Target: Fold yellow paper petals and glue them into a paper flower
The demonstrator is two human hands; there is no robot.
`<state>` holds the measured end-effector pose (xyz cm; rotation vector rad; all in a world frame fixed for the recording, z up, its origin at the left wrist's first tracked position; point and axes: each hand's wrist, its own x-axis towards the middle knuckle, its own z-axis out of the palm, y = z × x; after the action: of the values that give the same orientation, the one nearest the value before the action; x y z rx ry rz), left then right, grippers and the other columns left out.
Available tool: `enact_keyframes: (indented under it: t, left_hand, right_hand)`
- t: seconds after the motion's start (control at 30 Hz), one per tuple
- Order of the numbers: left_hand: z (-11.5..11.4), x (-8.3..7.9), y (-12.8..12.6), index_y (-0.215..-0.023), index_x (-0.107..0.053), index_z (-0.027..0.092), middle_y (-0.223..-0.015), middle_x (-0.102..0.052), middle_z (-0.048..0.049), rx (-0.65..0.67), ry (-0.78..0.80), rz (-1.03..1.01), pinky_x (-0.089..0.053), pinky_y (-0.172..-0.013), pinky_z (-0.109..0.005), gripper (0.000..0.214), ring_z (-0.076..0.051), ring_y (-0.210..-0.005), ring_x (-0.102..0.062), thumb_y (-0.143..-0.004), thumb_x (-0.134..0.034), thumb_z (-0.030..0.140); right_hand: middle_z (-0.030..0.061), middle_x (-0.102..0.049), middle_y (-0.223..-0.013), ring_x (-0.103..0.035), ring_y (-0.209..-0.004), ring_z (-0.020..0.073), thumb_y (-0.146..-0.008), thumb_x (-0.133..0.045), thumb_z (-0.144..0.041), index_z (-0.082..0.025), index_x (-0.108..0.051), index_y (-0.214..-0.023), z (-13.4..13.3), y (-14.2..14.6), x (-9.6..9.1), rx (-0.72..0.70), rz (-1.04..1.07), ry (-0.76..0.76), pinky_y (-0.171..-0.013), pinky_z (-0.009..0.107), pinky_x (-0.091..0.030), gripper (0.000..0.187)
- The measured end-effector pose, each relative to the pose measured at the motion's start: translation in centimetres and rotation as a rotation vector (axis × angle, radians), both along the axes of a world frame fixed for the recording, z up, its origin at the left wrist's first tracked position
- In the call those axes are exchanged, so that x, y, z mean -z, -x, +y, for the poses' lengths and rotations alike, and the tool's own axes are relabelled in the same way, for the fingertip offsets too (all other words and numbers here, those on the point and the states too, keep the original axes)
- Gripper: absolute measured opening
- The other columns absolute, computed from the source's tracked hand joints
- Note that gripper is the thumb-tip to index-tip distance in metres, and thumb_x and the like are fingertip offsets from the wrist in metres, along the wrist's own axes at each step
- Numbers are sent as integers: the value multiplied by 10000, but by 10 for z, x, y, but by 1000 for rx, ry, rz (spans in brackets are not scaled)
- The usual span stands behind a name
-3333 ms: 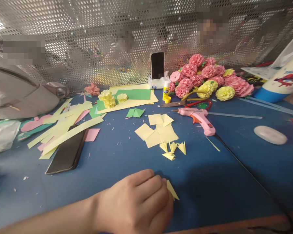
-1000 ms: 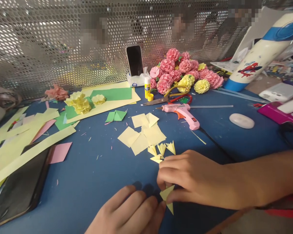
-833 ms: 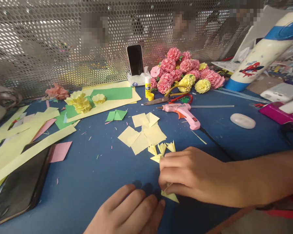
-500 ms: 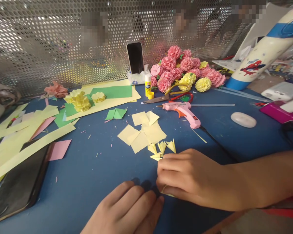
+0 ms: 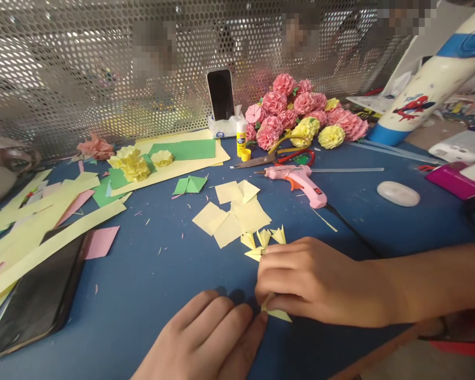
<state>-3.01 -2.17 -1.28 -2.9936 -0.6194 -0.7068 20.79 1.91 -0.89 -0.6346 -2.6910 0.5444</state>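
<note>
A small folded yellow paper piece [image 5: 279,314] lies on the blue table [image 5: 166,285] near the front edge. My right hand [image 5: 312,279] is curled over it, thumb and fingers pinching it. My left hand [image 5: 209,343] rests beside it with fingers together, fingertips touching the paper's left tip. Just beyond my right hand lie several folded yellow petals [image 5: 261,243] and a few flat yellow paper squares [image 5: 233,216].
A pink glue gun [image 5: 301,182], scissors [image 5: 273,158], a glue stick [image 5: 241,140] and a heap of pink and yellow paper flowers [image 5: 304,116] sit at the back. A dark phone [image 5: 35,301] under yellow strips [image 5: 51,221] lies left. A perforated metal screen [image 5: 103,63] stands behind.
My right hand has come in over the yellow piece and pressed it flat against the table, then pinched it again. My left hand stayed beside it. The view shifted slightly.
</note>
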Motion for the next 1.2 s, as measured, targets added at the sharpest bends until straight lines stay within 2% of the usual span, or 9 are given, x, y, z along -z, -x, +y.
enact_keyframes:
  t: [0.2, 0.3, 0.33, 0.37, 0.53, 0.8, 0.87, 1.03, 1.2]
  left_hand:
    - [-1, 0, -3, -1046, -714, 135, -874, -714, -32, -28, 0, 9, -551, -683, -325, 315, -172, -724, -651, -996, -403, 112]
    - [2, 3, -7, -939, -727, 148, -751, -678, -12, -61, -61, -141, -497, -585, -279, 316, -140, -615, -591, -988, -420, 95]
    - [2, 3, -8, -909, -726, 151, -735, -667, -10, -85, -45, -159, -482, -568, -268, 315, -134, -606, -579, -987, -426, 94]
    - [3, 3, -9, -934, -725, 158, -789, -681, -19, -74, 24, -65, -492, -593, -270, 296, -140, -656, -598, -993, -438, 118]
    - [4, 2, -7, -871, -721, 158, -782, -677, -19, -100, 78, -87, -487, -592, -265, 261, -134, -663, -588, -987, -487, 149]
    - [1, 4, -2, -976, -738, 138, -829, -712, -30, -48, -33, -81, -501, -580, -294, 281, -146, -652, -605, -978, -462, 88]
    - [1, 4, -2, -1015, -732, 141, -881, -723, -28, -51, -14, -12, -526, -624, -315, 279, -158, -692, -630, -984, -458, 101]
    - [2, 1, -1, -1013, -728, 171, -876, -730, 29, -51, -39, -25, -540, -746, -304, 273, -122, -704, -646, -999, -461, 115]
    - [2, 4, -2, -1087, -711, 169, -937, -730, 13, -47, -40, 20, -519, -821, -308, 322, -127, -777, -651, -1021, -400, 120]
  right_hand:
    - [-9, -633, -852, -528, -748, 124, -1012, -457, -201, -183, -610, -858, 4, -5, -3, -25, -18, -162, -624, 260, -352, 218]
    - [-8, -643, -838, -505, -699, 133, -993, -436, -134, -181, -610, -800, 6, -7, -6, -95, -39, -331, -580, 284, -317, 264]
    - [-10, -639, -810, -491, -675, 138, -985, -440, -132, -181, -602, -766, 6, -7, -7, -122, -43, -379, -560, 293, -301, 277]
    - [-10, -631, -774, -477, -652, 144, -978, -449, -136, -180, -592, -731, 6, -7, -8, -145, -44, -420, -541, 301, -283, 289]
    - [0, -615, -703, -458, -609, 155, -942, -508, -152, -182, -583, -656, 5, -4, -12, -206, -24, -549, -488, 318, -226, 297]
    - [13, -623, -754, -470, -655, 167, -949, -482, -135, -183, -583, -642, 7, -8, -17, -263, -67, -538, -508, 331, -231, 326]
    - [10, -593, -750, -446, -663, 167, -947, -480, -127, -182, -576, -646, 5, -9, -19, -251, -95, -530, -527, 334, -225, 320]
    - [22, -513, -725, -386, -677, 170, -901, -473, -120, -177, -543, -599, -8, -14, -25, -225, -172, -476, -575, 341, -250, 316]
    - [26, -532, -728, -406, -681, 177, -929, -476, -175, -180, -563, -662, -14, -15, -17, -128, -132, -464, -596, 342, -277, 281]
